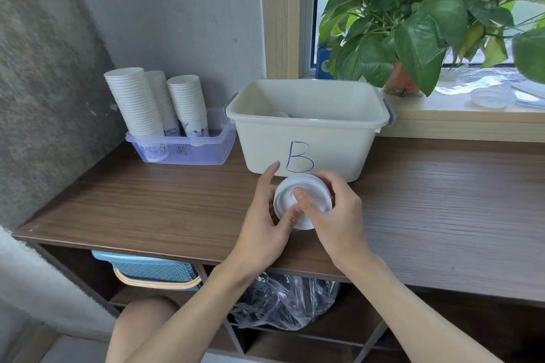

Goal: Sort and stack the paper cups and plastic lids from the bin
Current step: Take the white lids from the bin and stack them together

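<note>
I see left hand (262, 215), right hand (336, 215), fingers (328, 179) clamped round stack of white round plastic lids (284, 200), left forefinger straight; stack over brown wooden tabletop (147, 200), just before cream plastic bin marked B (333, 144).

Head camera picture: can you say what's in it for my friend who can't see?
A stack of white plastic lids sits in the grip of the left hand and right hand at a wooden counter. Behind stands a cream bin marked B, with three stacks of paper cups in a purple tray to its left and a plant on the windowsill.
</note>
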